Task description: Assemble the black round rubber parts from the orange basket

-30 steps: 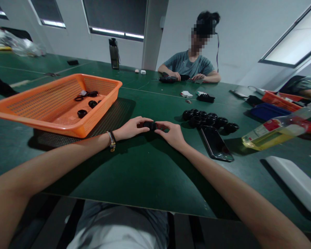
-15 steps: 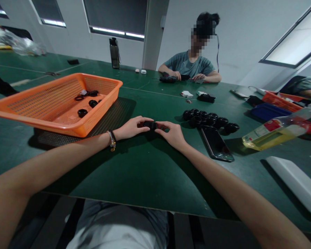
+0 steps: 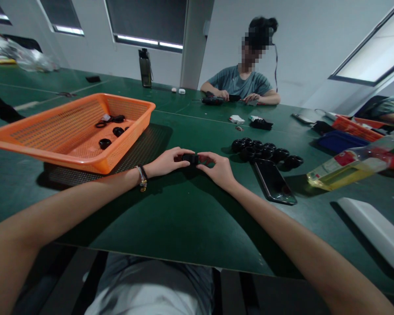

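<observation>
Surface: green table (image 3: 170,227).
Basket: orange basket (image 3: 52,140), far left, a few black parts inside.
Left hand (image 3: 166,162): fingers closed on small black part (image 3: 190,158).
Right hand (image 3: 218,168): pinching the same part, apparently.
Right: black rings (image 3: 265,152), phone (image 3: 274,181).

Workroom interior. A broad dark-green worktop (image 3: 170,218) fills the foreground and runs to plain white walls (image 3: 302,48). A white pillar (image 3: 197,41) separates dark windows with drawn blinds (image 3: 146,19); thin strips of daylight show beneath. Angled window (image 3: 369,57) at right.
</observation>
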`<state>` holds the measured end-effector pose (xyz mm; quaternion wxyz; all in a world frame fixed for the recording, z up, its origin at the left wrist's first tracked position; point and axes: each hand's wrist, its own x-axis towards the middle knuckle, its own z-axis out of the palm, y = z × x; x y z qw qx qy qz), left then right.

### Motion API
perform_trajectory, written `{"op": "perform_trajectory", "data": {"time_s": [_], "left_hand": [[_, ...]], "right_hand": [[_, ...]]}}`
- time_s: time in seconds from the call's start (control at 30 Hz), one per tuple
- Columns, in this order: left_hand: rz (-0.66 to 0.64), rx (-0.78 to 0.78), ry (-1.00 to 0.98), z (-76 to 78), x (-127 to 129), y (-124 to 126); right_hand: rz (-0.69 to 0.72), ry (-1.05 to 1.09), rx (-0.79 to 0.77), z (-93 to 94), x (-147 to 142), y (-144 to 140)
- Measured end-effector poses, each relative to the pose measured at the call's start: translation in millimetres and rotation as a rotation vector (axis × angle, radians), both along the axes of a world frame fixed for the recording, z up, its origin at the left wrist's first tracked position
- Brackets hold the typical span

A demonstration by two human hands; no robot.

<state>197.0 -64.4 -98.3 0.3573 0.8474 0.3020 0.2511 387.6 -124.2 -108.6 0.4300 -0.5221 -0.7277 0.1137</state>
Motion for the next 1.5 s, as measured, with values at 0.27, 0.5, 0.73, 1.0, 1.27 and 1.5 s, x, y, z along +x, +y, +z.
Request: {"op": "perform_trajectory", "data": {"time_s": [0.27, 0.5, 0.73, 1.0, 1.27, 1.5], "left_hand": [[-0.002, -0.009, -0.006, 0.2, -0.6, -0.1], [-0.008, -0.001, -0.012, -0.3, -0.6, 1.2], [-0.011, -0.016, -0.027, -2.6, -0.4, 2.2], [-0.012, -0.019, -0.037, -3.3, 0.5, 2.6], [-0.003, -0.003, -0.003, 0.0, 0.1, 0.8], [-0.007, -0.001, -0.011, -0.8, -0.7, 1.3]], "right_hand": [[-0.011, 0.015, -0.022, 1.4, -1.0, -0.4], [-0.012, 0.008, -0.023, 0.1, -0.1, 0.2], [0.010, -0.031, -0.011, 0.9, 1.4, -0.8], [-0.004, -0.015, 0.014, -0.6, 0.4, 0.2], [0.011, 0.024, -0.017, 0.2, -0.5, -0.1], [-0.001, 0.021, -0.032, 1.4, -0.7, -0.8]]}}
